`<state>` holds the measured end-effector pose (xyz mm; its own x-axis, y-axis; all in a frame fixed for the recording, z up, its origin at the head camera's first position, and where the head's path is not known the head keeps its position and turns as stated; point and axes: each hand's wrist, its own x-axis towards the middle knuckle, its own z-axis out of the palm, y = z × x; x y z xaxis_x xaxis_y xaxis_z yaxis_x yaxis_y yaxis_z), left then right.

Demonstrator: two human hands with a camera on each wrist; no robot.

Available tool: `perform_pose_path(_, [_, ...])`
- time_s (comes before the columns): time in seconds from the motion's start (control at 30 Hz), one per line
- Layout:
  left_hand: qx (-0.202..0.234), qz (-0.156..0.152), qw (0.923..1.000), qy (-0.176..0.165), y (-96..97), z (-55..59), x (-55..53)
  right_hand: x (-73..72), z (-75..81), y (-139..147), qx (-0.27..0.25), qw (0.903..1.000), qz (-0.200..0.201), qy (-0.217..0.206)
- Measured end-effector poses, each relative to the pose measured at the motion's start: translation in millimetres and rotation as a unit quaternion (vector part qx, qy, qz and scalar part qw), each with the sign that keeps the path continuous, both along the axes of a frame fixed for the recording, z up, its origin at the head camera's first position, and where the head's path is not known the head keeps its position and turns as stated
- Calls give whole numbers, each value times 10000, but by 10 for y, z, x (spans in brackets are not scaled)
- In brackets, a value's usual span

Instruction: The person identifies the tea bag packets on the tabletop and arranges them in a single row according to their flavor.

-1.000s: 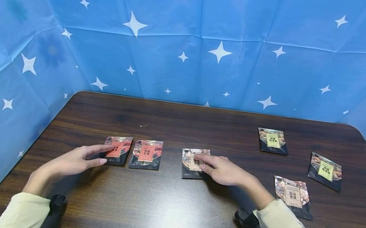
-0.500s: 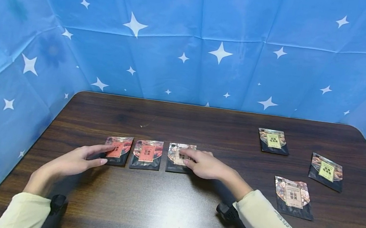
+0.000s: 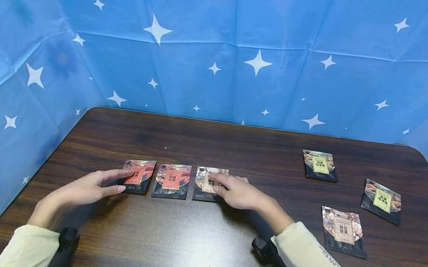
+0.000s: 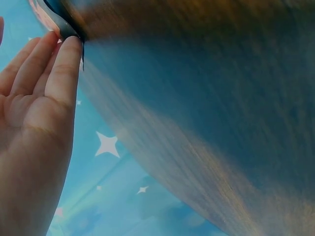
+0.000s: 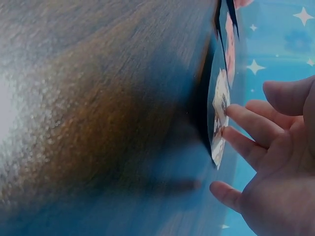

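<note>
My left hand (image 3: 81, 186) lies with extended fingers on the leftmost tea sachet (image 3: 146, 178), which is black with a red label. Beside it is a second red-label tea sachet (image 3: 171, 181), touched by neither hand. To its right, across a thin gap, lies a tea sachet with a beige label (image 3: 202, 189). The fingertips of my right hand (image 3: 240, 193) touch that sachet's face and cover part of its label. In the right wrist view, fairly straight fingers (image 5: 248, 120) meet the beige-label sachet (image 5: 220, 110). The three sachets form a row.
On the right of the dark wooden table (image 3: 138, 244) lie two yellow-label sachets (image 3: 320, 165) and another beige-label sachet (image 3: 343, 232), all apart. A blue star-patterned cloth (image 3: 220, 81) hangs behind the table's far edge.
My right hand has slid the beige-label sachet left and slightly away, up close to the middle red-label one, and it now sits straighter. The left hand has stayed put.
</note>
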<state>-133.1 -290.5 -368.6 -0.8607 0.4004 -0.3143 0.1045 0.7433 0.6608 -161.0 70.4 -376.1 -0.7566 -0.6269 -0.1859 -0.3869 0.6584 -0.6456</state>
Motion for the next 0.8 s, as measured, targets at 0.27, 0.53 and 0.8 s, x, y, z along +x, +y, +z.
perform_pose_path(0.27, [42, -29, 10000, -8, 12, 1, -6, 20, 46, 98, -330, 9992, -190, -88])
perform_pose_path(0.53, [28, -11, 10000, 18, 11, 4, -5, 51, 129, 399, -680, 9969, -393, 0])
perform_pose_path(0.8, [42, -30, 10000, 6, -1, -8, -10, 103, 139, 881, -861, 9943, -622, -37])
